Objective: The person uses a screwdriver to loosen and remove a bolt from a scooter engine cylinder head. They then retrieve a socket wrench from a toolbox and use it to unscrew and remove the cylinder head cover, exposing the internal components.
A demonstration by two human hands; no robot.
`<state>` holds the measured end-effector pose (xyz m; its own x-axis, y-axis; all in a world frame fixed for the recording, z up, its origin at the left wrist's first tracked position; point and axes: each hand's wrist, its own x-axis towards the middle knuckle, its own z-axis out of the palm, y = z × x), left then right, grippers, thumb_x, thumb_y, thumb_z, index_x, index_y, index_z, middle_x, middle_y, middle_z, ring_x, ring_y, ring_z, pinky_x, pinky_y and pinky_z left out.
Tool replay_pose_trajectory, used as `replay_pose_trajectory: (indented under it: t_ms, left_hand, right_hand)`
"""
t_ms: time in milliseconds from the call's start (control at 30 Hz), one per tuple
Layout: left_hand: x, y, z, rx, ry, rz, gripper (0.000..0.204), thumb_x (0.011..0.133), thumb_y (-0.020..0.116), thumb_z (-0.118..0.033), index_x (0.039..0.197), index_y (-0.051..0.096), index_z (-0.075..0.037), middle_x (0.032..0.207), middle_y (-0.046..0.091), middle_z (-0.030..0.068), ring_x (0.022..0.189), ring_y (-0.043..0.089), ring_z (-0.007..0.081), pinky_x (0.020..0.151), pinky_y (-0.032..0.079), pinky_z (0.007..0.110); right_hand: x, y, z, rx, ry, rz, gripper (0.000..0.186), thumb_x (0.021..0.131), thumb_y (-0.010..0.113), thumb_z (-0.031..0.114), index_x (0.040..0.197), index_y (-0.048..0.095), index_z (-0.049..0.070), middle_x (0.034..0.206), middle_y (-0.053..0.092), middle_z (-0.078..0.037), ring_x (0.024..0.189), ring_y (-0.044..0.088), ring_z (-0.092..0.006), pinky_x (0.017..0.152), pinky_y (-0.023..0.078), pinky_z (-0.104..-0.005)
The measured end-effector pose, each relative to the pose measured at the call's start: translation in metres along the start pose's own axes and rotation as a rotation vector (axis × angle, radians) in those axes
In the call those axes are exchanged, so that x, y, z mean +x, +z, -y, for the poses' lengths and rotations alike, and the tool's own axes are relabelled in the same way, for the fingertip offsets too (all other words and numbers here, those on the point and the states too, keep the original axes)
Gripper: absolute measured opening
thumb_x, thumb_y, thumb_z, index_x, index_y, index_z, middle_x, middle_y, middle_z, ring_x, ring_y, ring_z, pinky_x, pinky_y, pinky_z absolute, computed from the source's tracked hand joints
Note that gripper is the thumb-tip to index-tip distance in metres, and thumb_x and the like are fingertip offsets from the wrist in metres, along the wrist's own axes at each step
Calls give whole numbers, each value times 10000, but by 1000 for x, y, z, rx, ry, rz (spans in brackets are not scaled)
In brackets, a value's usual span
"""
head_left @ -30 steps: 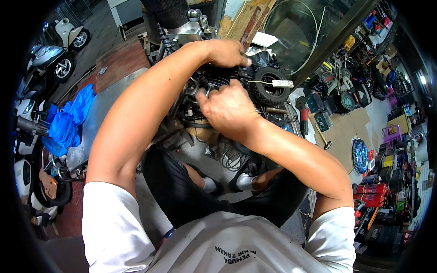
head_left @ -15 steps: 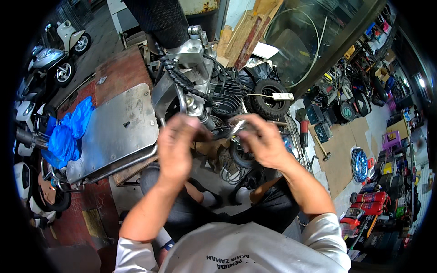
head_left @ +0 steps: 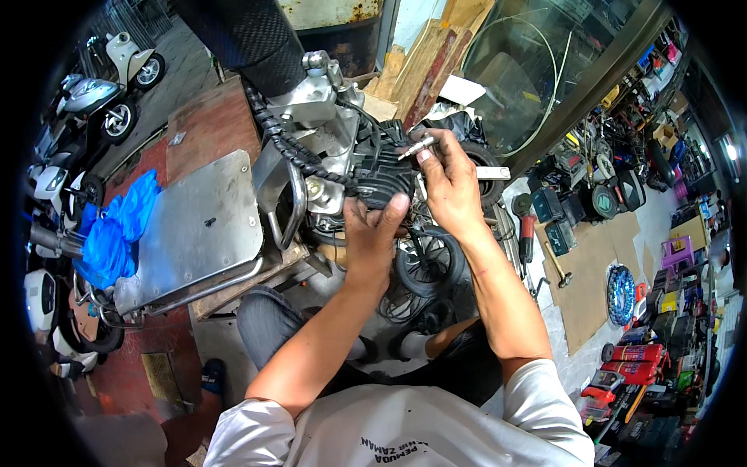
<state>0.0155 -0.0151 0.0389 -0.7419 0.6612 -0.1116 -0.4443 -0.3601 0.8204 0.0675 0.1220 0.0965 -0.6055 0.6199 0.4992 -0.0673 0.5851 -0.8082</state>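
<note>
My right hand (head_left: 449, 180) pinches a small silvery metal part that looks like a spark plug (head_left: 418, 147) between thumb and fingers. It hangs just above the right side of a black finned engine cylinder (head_left: 384, 187). Against the near end of that cylinder is my left hand (head_left: 369, 230), its thumb and fingers set apart around the edge; the fingertips are partly hidden. The engine sits in a bare aluminium frame (head_left: 315, 117) with a black spiral-wrapped cable (head_left: 292, 156) running along it.
A flat metal plate (head_left: 194, 222) on a tubular rack lies left, beside blue plastic (head_left: 120, 233). Close to my right arm are an angle grinder (head_left: 526, 232) and a hammer (head_left: 557, 265). Small wheels (head_left: 428, 261) lie below the engine. Parked scooters (head_left: 97, 97) stand far left.
Both hands have moved up to the engine. My left hand now touches the cylinder, and my right hand has carried the metal part up over its right side.
</note>
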Motion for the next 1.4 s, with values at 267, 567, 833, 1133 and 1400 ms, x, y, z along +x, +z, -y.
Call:
replay_pose_trajectory:
  t_ms: [267, 567, 833, 1133, 1400]
  left_hand:
    - [10, 4, -20, -160, -7, -125, 659, 930, 806, -91, 1478, 439, -99, 1247, 671, 117, 1043, 722, 241, 779, 657, 399]
    - [21, -35, -15, -18, 17, 56, 748, 860, 798, -289, 1488, 447, -81, 1238, 683, 103, 1032, 730, 226, 710, 628, 353]
    - [20, -34, -15, 24, 21, 38, 773, 829, 834, -371, 1439, 469, -68, 1184, 675, 114, 982, 714, 230, 652, 611, 355]
    - [18, -32, -12, 20, 58, 16, 807, 837, 841, -369, 1469, 445, -61, 1212, 678, 133, 1026, 727, 276, 680, 642, 397]
    - [22, -27, -11, -72, 104, 89, 842, 835, 848, -278, 1503, 449, 47, 1272, 667, 124, 1162, 672, 222, 1062, 516, 377]
  right_hand:
    - [18, -19, -4, 548, 477, 277, 260, 989, 618, 112, 1217, 634, -13, 979, 759, -85, 751, 615, -112, 688, 490, -244]
    - [35, 4, -16, 478, 689, 598, 294, 1089, 648, 310, 1082, 685, 18, 720, 633, -17, 567, 560, -104, 486, 404, -270]
    - [54, -1, -18, 410, 465, 781, 360, 1095, 621, 328, 1019, 702, -14, 625, 556, -10, 532, 508, -109, 505, 384, -278]
    - [71, -6, -12, 483, 635, 906, 293, 1080, 588, 257, 1013, 701, -4, 604, 539, -26, 500, 487, -121, 482, 371, -289]
    - [83, -8, 5, 271, 637, 984, 287, 1057, 572, 252, 1066, 699, -5, 593, 567, -62, 483, 499, -154, 467, 362, -295]
